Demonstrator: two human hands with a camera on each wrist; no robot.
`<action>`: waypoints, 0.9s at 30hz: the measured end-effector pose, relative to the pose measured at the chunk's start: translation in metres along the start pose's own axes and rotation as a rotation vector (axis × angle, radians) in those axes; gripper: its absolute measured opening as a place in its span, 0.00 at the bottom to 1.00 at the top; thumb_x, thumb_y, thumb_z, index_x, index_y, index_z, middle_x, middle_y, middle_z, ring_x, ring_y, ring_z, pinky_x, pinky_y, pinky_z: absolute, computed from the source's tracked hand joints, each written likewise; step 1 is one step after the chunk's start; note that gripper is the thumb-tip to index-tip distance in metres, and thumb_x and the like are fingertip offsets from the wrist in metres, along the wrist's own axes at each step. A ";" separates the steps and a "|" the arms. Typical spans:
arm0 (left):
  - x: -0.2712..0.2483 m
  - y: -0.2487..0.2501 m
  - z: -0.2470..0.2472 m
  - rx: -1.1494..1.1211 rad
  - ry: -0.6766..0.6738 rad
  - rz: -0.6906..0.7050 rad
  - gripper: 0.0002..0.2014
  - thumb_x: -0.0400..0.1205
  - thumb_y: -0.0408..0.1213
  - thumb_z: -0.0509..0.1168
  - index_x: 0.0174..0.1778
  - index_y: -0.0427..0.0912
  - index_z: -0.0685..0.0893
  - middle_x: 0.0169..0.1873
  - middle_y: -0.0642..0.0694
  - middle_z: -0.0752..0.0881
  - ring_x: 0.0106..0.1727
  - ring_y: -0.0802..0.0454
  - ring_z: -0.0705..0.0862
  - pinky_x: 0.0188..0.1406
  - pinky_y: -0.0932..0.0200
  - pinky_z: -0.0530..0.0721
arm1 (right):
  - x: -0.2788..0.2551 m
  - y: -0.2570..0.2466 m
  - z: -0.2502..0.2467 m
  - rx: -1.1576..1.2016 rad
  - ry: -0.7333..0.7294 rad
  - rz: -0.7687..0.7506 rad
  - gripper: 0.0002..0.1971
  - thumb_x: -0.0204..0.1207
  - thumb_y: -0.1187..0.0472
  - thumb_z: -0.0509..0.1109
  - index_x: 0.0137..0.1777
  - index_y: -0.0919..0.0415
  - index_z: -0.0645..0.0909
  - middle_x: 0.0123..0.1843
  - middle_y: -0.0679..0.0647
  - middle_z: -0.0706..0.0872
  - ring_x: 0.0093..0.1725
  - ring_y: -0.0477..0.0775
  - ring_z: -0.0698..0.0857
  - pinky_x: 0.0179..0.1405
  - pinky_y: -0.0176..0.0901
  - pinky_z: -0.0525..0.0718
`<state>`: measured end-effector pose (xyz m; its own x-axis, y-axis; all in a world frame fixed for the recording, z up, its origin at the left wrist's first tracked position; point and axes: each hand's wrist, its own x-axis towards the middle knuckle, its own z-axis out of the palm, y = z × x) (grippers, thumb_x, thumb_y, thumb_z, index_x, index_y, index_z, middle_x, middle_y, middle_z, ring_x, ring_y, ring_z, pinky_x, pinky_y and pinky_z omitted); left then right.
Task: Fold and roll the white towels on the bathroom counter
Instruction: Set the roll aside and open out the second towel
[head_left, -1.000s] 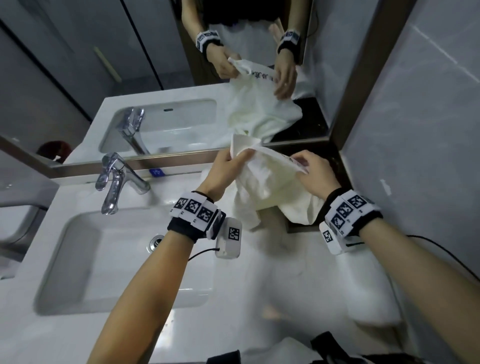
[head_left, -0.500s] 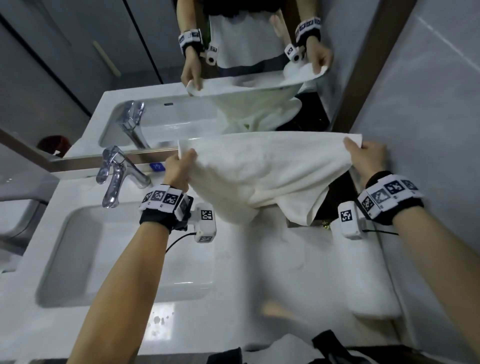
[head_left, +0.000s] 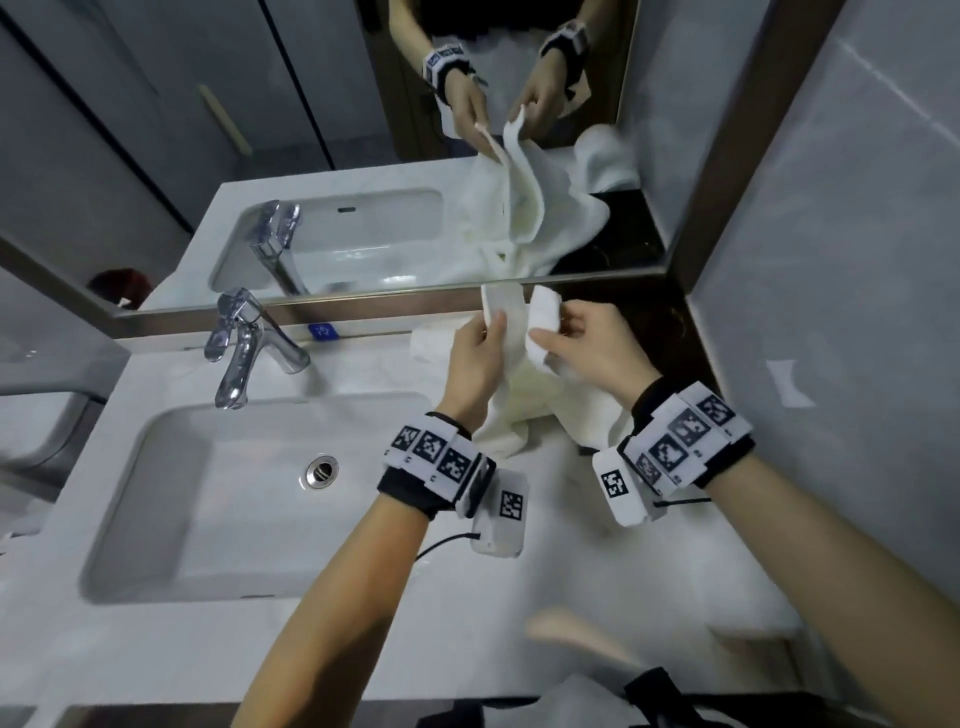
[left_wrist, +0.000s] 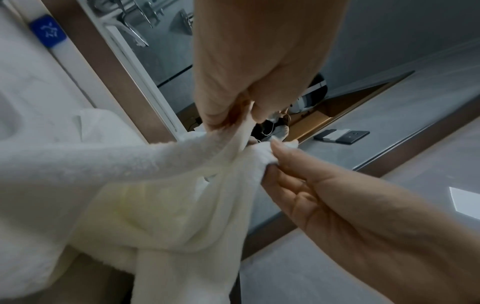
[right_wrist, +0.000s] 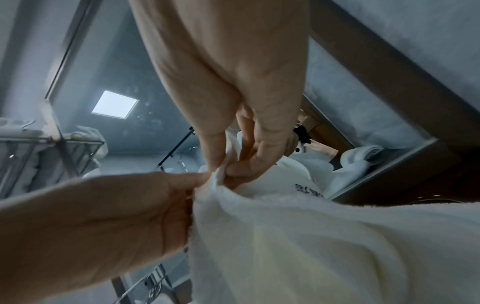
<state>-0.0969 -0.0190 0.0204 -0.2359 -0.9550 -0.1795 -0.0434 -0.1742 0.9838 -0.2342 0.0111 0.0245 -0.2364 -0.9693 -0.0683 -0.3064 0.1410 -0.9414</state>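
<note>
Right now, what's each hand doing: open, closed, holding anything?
Left hand: closed, pinching one top corner of the white towel.
Right hand: closed, pinching the other top corner of the same towel.

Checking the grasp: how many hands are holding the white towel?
2. Left hand pinches one towel corner near the mirror; right hand pinches the corner beside it.

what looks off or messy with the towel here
Nothing is damaged or spilled. The white towel hangs bunched and uneven between the left hand and right hand, each pinching a corner; it's not yet folded.
</note>
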 end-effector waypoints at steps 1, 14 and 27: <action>-0.004 0.000 0.003 -0.021 -0.004 0.016 0.20 0.89 0.39 0.52 0.59 0.23 0.79 0.55 0.22 0.84 0.52 0.36 0.84 0.57 0.35 0.82 | -0.002 -0.001 0.004 0.015 -0.010 -0.023 0.05 0.73 0.61 0.74 0.42 0.49 0.83 0.39 0.47 0.88 0.36 0.36 0.86 0.34 0.25 0.82; -0.018 -0.015 0.004 0.007 -0.053 0.090 0.16 0.87 0.39 0.57 0.60 0.29 0.81 0.55 0.29 0.86 0.51 0.45 0.85 0.51 0.54 0.83 | -0.010 -0.003 0.007 0.258 -0.204 0.027 0.18 0.84 0.75 0.50 0.71 0.72 0.72 0.59 0.61 0.83 0.59 0.54 0.84 0.60 0.36 0.83; -0.016 0.052 -0.062 -0.026 -0.345 0.193 0.14 0.87 0.44 0.53 0.65 0.53 0.79 0.58 0.52 0.87 0.61 0.53 0.85 0.56 0.59 0.84 | 0.014 -0.004 -0.039 -0.067 -0.396 -0.107 0.32 0.61 0.56 0.83 0.66 0.47 0.77 0.66 0.41 0.83 0.66 0.43 0.81 0.64 0.36 0.79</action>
<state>-0.0357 -0.0279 0.0746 -0.5502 -0.8347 0.0236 0.0576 -0.0097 0.9983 -0.2722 0.0046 0.0404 0.1687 -0.9800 -0.1051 -0.3727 0.0353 -0.9273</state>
